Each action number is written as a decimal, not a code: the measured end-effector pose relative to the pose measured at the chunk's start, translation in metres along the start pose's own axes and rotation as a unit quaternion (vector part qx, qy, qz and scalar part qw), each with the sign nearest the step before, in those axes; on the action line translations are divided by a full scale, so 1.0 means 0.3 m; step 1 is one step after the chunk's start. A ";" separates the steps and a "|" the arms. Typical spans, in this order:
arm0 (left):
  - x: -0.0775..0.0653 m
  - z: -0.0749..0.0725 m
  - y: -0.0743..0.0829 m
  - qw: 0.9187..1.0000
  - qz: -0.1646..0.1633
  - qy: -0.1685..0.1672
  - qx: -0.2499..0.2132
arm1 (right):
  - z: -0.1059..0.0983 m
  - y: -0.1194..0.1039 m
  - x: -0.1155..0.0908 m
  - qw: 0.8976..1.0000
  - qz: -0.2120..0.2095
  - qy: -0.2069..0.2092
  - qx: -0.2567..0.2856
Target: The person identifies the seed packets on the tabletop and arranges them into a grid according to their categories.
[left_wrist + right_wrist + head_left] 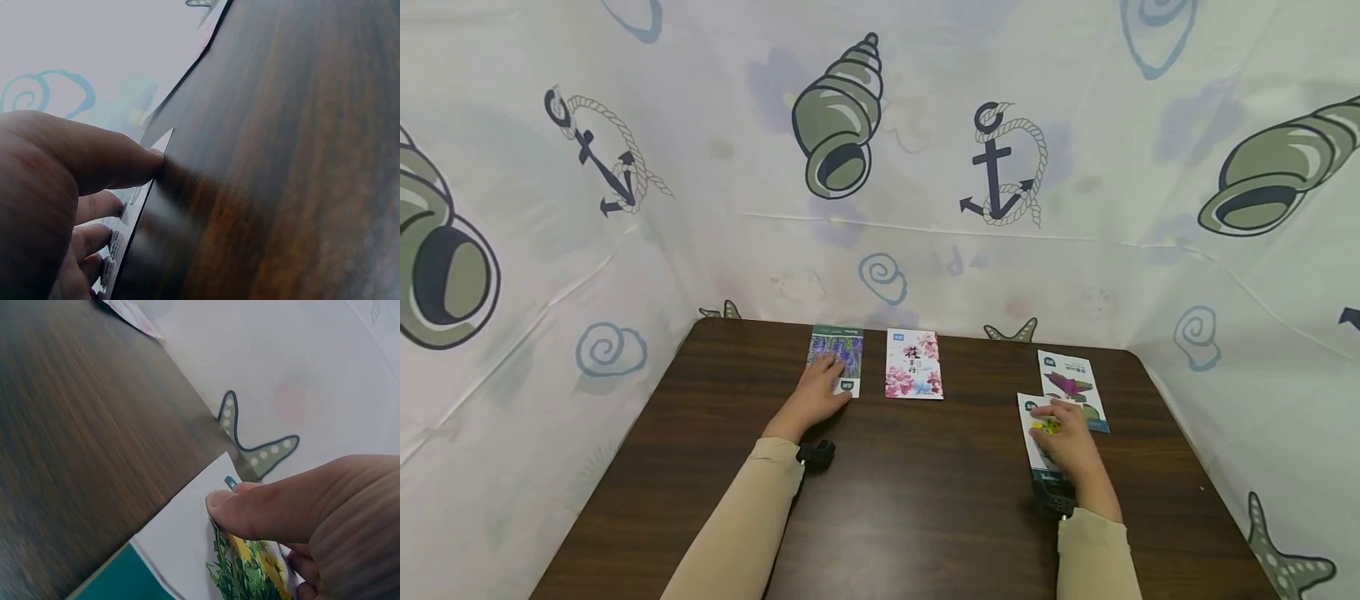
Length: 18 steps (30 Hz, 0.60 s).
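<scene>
My left hand (pixel 814 396) rests on a seed packet with purple flowers (pixel 842 346), at the table's back left. In the left wrist view the thumb lies at the packet's edge (pixel 164 142) and the other fingers touch its face. On the right, my right hand (pixel 1070 446) rests over a white seed packet with yellow flowers (pixel 1030 417), thumb and fingertips on its printed face. The thumb (pixel 240 512) lies beside the flower picture in the right wrist view. That packet overlaps the lower left of one with a magenta flower (pixel 1078 375).
A white packet with pink and blue flowers (pixel 913 364) lies just right of the purple one. The dark wooden table (pixel 910 500) meets patterned white cloth (pixel 925 275) at the back and sides. Each wrist wears a small black camera.
</scene>
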<state>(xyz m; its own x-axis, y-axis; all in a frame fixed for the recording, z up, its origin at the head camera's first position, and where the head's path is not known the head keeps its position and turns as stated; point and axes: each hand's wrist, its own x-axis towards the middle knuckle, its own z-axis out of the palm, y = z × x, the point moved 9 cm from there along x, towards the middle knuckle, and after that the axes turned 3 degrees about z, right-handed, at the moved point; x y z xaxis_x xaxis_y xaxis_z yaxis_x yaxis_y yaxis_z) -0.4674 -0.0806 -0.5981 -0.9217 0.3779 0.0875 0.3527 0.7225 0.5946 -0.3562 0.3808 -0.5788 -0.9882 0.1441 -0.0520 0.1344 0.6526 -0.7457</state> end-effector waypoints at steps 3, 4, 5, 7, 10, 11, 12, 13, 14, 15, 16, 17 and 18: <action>-0.008 -0.009 0.015 1.000 -0.002 -0.002 -0.003 | 0.013 -0.007 0.000 1.000 0.003 -0.007 0.003; -0.011 -0.012 0.016 1.000 -0.002 -0.001 -0.006 | 0.019 -0.011 0.001 1.000 0.003 -0.010 0.001; -0.012 -0.016 0.019 1.000 -0.004 -0.001 -0.007 | 0.023 -0.015 0.002 1.000 0.002 -0.012 -0.001; -0.011 -0.012 0.012 1.000 -0.007 -0.004 -0.011 | 0.030 -0.017 0.002 1.000 0.004 -0.016 -0.004; -0.004 -0.007 -0.001 1.000 -0.012 -0.008 -0.016 | 0.034 -0.020 0.000 1.000 0.007 -0.019 -0.009; -0.001 -0.005 -0.003 1.000 -0.012 -0.009 -0.016 | 0.032 -0.021 -0.002 1.000 0.007 -0.018 -0.008; 0.002 -0.003 -0.007 1.000 -0.012 -0.011 -0.015 | 0.031 -0.021 -0.004 1.000 0.008 -0.016 -0.006; 0.005 -0.002 -0.009 1.000 -0.010 -0.011 -0.012 | 0.030 -0.022 -0.006 1.000 0.008 -0.015 -0.004; 0.007 -0.002 -0.011 1.000 -0.009 -0.011 -0.011 | 0.029 -0.024 -0.008 1.000 0.007 -0.014 -0.004; 0.008 -0.002 -0.012 1.000 -0.009 -0.011 -0.010 | 0.028 -0.025 -0.009 1.000 0.006 -0.013 -0.003; 0.009 -0.003 -0.012 1.000 -0.007 -0.011 -0.010 | 0.028 -0.026 -0.010 1.000 0.005 -0.012 -0.002; 0.008 -0.004 -0.011 1.000 -0.008 -0.011 -0.009 | 0.029 -0.027 -0.011 1.000 0.004 -0.013 -0.003; 0.007 -0.005 -0.011 1.000 -0.009 -0.013 -0.010 | 0.032 -0.027 -0.011 1.000 0.005 -0.014 -0.004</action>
<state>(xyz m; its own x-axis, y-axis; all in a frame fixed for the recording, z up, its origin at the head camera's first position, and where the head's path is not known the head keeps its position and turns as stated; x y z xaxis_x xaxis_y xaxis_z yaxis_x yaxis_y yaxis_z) -0.4706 -0.0831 -0.5988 -0.9234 0.3796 0.0565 0.3325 0.7180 0.6115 -0.3548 0.3680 -0.5788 -0.9885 0.1293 -0.0778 0.1442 0.6569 -0.7401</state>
